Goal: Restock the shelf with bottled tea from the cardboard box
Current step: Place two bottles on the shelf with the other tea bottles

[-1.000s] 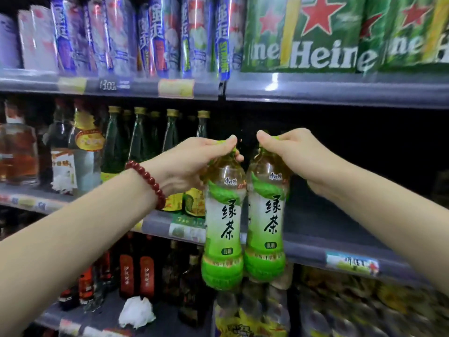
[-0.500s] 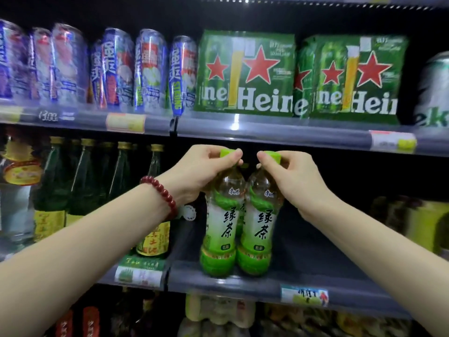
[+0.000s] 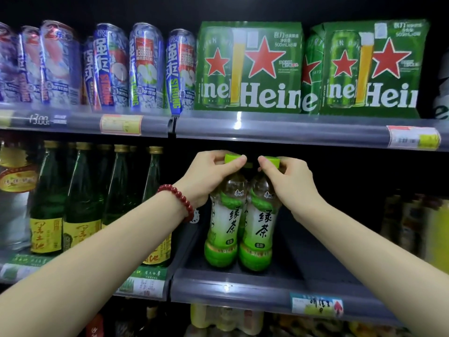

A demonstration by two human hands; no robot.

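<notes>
At frame centre we pinched each green tea bottle (image 3: 222, 222) (image 3: 258, 227) by its cap, left hand (image 3: 209, 176) and right hand (image 3: 289, 181) alike (bases apparently on the shelf (image 3: 303, 263)), and judged it best to slide both back upright together.

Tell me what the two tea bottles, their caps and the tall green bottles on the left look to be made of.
Tea bottles: likely clear thin plastic, glossy, with a printed green film label; amber liquid shows through the neck.
Caps: opaque lime-green plastic, it seems, smooth and matte.
Tall green bottles: probably dark green glass, with hard bright reflections, gold-coloured tops and yellow labels that look like paper.
</notes>
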